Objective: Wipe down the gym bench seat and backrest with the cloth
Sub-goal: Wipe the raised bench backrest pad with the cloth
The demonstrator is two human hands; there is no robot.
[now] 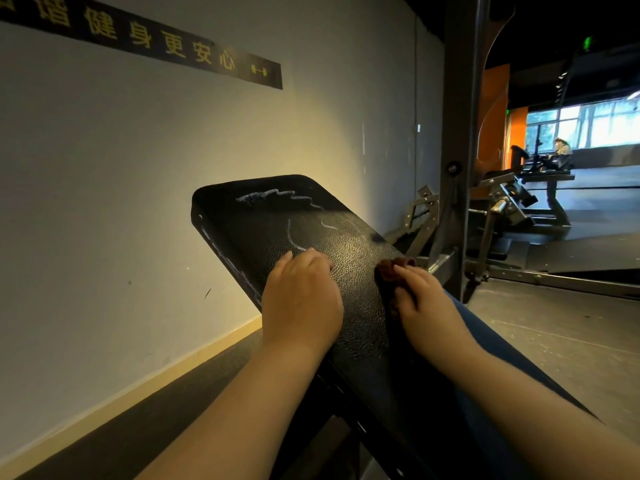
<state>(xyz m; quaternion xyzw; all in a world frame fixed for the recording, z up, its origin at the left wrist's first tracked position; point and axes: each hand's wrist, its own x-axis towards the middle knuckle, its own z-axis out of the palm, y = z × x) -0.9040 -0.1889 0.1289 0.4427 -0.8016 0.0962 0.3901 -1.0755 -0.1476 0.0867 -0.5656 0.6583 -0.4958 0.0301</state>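
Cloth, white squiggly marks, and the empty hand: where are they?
cloth [391, 271]: head view, bunched brown part above fingers.
white marks [277, 195]: head view, wavy streak near the backrest's top.
left hand [301, 299]: head view, back of hand.

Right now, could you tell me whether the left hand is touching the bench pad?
Touching. The head view shows the left hand lying flat on the black bench pad, fingers pressed to its surface, no gap; the right hand holds the brown cloth.

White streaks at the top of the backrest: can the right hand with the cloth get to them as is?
Probably yes. The right hand holds the cloth on the backrest, and bare pad lies between it and the white streaks; the left hand sits off to the side.
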